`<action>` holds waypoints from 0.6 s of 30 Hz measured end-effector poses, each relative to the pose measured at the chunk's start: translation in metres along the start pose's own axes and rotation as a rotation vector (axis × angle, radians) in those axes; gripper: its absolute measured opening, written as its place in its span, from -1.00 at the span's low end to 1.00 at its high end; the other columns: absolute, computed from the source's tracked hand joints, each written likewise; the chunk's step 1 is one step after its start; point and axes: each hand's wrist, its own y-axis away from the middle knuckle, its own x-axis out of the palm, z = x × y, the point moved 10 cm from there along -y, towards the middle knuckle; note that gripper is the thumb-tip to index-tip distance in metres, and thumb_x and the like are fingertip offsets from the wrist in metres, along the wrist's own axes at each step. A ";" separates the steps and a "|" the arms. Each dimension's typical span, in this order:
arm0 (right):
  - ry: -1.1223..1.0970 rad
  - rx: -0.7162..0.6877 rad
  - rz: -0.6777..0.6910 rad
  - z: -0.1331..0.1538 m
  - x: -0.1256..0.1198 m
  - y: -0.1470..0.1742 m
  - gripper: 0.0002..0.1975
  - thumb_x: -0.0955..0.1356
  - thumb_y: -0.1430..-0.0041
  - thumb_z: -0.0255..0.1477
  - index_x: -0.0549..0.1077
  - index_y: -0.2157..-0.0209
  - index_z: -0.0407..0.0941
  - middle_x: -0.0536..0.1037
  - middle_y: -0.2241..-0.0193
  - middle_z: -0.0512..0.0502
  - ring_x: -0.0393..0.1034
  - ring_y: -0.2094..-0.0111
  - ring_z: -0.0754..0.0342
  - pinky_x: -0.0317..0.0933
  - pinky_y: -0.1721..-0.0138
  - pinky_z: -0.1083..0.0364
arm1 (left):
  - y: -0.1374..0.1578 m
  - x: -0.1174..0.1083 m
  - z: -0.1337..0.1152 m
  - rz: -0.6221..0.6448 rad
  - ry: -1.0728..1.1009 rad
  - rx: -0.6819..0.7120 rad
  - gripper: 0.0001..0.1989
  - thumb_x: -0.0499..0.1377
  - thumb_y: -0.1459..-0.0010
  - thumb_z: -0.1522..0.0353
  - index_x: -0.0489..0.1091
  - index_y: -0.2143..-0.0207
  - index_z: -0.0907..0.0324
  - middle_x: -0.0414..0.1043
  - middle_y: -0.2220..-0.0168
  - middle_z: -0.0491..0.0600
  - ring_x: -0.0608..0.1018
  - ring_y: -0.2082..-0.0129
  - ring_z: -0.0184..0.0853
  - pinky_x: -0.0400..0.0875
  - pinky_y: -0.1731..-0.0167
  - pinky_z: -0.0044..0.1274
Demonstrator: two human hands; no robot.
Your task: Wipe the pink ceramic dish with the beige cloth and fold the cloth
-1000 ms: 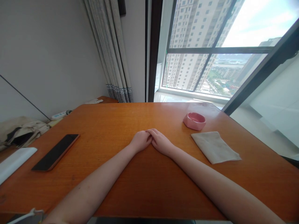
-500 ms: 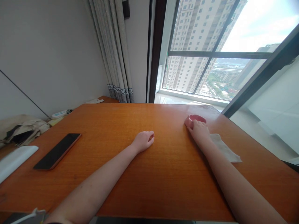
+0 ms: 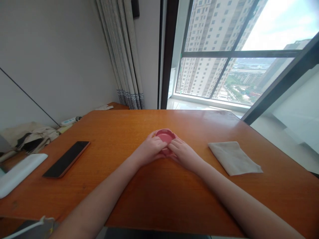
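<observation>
1. Head view: my wooden worktop (image 3: 189, 124) stretches out before me, its far edge toward a tall window (image 3: 233, 54) with high buildings beyond.
2. A grey curtain (image 3: 122, 49) hangs past the far left corner, a dark patterned band near its hem.
3. Rumpled beige fabric (image 3: 41, 136) lies off to my left, beside the worktop's edge.
4. A pale cloth (image 3: 234, 158) lies flat on my right, well apart from both hands.
5. A long white object (image 3: 23, 172) sits at far left, and just beside it a phone (image 3: 66, 159) lies dark side up.
6. My left hand (image 3: 151, 149) and right hand (image 3: 184, 153) meet near the middle, one on either side of a pink dish (image 3: 164, 134), its opening facing up; whether it touches the worktop I cannot tell.
7. My fingers (image 3: 159, 143) are curled on both sides of the dish, pinching its rim and walls; their undersides are hidden.
</observation>
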 end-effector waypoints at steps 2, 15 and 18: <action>-0.073 -0.038 -0.004 0.010 -0.001 0.002 -0.84 0.29 -0.20 -0.36 0.39 0.21 -0.11 0.46 0.26 -0.14 0.33 0.15 -0.02 0.15 -0.10 -0.12 | 0.006 -0.005 0.000 0.062 -0.006 -0.009 -0.78 0.08 -0.17 0.20 0.37 0.33 0.16 0.46 0.34 -0.05 0.44 0.21 -0.30 -0.07 -0.22 -0.26; 0.249 0.758 0.239 -0.146 -0.006 0.081 -0.68 0.18 -0.15 -0.55 0.40 0.08 -0.22 0.36 0.07 -0.39 0.30 0.00 -0.18 0.21 0.04 -0.12 | 0.146 -0.072 0.208 -0.072 -0.393 -0.930 -0.65 0.12 -0.04 0.19 0.39 0.18 0.21 0.44 0.20 0.12 0.43 0.15 -0.10 0.33 0.17 -0.39; 0.352 0.949 0.303 -0.173 -0.024 0.104 -0.67 0.19 -0.14 -0.48 0.40 0.08 -0.19 0.39 0.15 -0.38 0.34 0.08 -0.21 0.23 0.16 -0.11 | 0.167 -0.064 0.224 -0.022 -0.414 -1.016 -0.64 0.09 -0.04 0.17 0.41 0.20 0.21 0.46 0.26 0.12 0.44 0.17 -0.08 0.34 0.22 -0.40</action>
